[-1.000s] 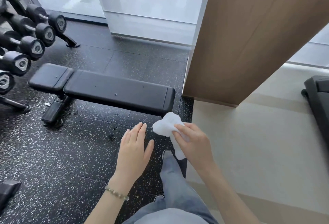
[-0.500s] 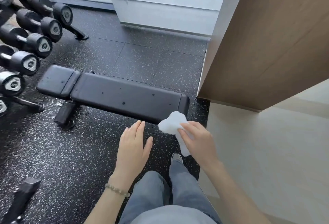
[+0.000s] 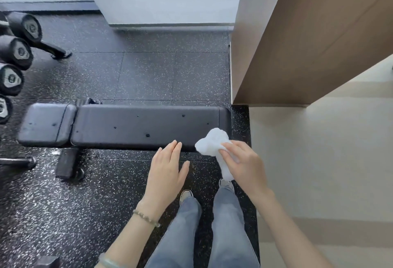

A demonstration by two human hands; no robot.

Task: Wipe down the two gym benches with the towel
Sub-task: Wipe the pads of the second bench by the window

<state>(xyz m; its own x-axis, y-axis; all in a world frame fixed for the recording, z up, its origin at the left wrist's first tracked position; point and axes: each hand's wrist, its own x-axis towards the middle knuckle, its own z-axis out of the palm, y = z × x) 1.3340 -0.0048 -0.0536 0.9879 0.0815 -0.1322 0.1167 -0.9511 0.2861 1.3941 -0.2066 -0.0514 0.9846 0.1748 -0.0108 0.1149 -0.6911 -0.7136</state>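
A black padded gym bench (image 3: 127, 126) lies flat across the middle of the view, its short seat pad at the left end. My right hand (image 3: 242, 164) grips a crumpled white towel (image 3: 212, 143), which hangs just above the bench's right front corner. My left hand (image 3: 168, 170) hovers with straight fingers and holds nothing, its fingertips over the bench's front edge. Only this one bench is in view.
A dumbbell rack (image 3: 14, 61) with several black dumbbells stands at the left. A wood-clad column (image 3: 297, 44) rises right of the bench, with beige floor (image 3: 319, 172) beyond. A white wall base (image 3: 165, 8) is behind. My legs and shoes (image 3: 226, 184) stand on speckled rubber floor.
I have stepped closer and now look more steeply down, so the bench sits square in front of me. Both hands have come up to its front edge, the towel near its right corner.
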